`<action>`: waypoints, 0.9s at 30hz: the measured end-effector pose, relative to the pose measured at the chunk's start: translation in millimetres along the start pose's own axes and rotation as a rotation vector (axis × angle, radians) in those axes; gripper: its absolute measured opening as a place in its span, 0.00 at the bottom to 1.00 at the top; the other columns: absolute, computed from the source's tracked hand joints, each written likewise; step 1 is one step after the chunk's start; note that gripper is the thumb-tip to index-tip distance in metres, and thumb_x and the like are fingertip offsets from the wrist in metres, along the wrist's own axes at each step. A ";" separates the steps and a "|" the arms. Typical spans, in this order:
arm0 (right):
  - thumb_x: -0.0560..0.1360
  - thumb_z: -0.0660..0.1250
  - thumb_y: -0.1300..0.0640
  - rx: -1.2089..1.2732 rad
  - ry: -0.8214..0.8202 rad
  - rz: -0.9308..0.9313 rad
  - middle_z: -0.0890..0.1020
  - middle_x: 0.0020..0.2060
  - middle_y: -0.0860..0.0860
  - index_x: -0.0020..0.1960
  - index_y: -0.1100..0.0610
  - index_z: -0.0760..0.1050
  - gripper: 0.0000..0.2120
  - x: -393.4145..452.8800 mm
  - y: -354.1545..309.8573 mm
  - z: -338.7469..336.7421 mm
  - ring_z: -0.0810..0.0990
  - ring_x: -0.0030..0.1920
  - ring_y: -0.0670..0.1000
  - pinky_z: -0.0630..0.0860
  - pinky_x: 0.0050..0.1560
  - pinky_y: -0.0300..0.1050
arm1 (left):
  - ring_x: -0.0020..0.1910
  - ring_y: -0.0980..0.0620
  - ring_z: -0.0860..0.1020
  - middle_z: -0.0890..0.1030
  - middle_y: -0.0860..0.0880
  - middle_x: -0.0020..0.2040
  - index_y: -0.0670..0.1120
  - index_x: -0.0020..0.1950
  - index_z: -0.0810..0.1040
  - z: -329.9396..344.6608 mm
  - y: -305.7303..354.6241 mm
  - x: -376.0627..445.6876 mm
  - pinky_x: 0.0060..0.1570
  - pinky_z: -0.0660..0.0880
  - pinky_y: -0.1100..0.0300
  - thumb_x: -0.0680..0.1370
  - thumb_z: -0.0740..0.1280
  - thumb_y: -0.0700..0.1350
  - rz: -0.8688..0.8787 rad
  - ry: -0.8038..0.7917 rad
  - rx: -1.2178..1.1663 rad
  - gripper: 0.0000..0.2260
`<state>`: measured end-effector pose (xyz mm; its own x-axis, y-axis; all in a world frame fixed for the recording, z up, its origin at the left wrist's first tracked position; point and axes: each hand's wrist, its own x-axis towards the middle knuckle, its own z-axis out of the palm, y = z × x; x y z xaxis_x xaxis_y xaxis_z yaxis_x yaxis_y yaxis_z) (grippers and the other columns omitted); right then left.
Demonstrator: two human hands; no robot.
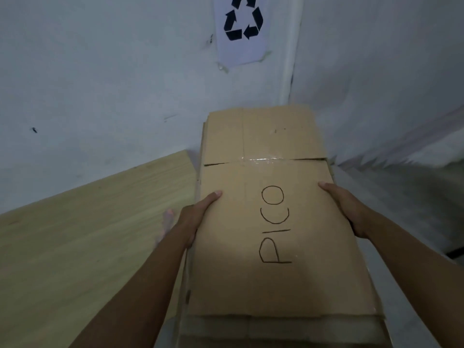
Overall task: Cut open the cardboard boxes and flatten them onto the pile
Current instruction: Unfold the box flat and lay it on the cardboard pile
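Note:
A flattened brown cardboard box [271,222] with "PICO" handwritten on it and a strip of clear tape across its flaps lies on top of a pile of flattened cardboard [276,327] in the room's corner. My left hand [194,218] grips its left edge, thumb on top and fingers underneath. Along the right edge, my right hand [347,209] grips the same box, thumb on top. No cutting tool is in view.
A light wooden tabletop [75,247] stretches to the left of the pile. White walls meet in a corner behind it, with a paper recycling sign [242,28] taped above. Grey floor [411,197] lies to the right.

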<state>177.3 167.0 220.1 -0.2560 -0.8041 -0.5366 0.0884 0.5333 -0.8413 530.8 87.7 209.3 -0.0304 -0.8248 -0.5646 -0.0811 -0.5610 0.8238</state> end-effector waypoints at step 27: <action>0.67 0.75 0.33 -0.384 -0.229 0.203 0.85 0.52 0.53 0.64 0.56 0.79 0.35 379.1 99.0 -153.1 0.84 0.51 0.55 0.81 0.58 0.55 | 0.47 0.46 0.86 0.87 0.45 0.49 0.45 0.56 0.85 253.6 -162.5 212.5 0.44 0.81 0.54 0.70 0.78 0.59 -0.339 0.291 -0.154 0.22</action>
<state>-58.4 -44.8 -56.7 -0.0487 -0.6879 -0.7241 -0.2576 0.7091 -0.6564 284.9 21.5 -57.2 0.2548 -0.5663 -0.7838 0.1111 -0.7881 0.6055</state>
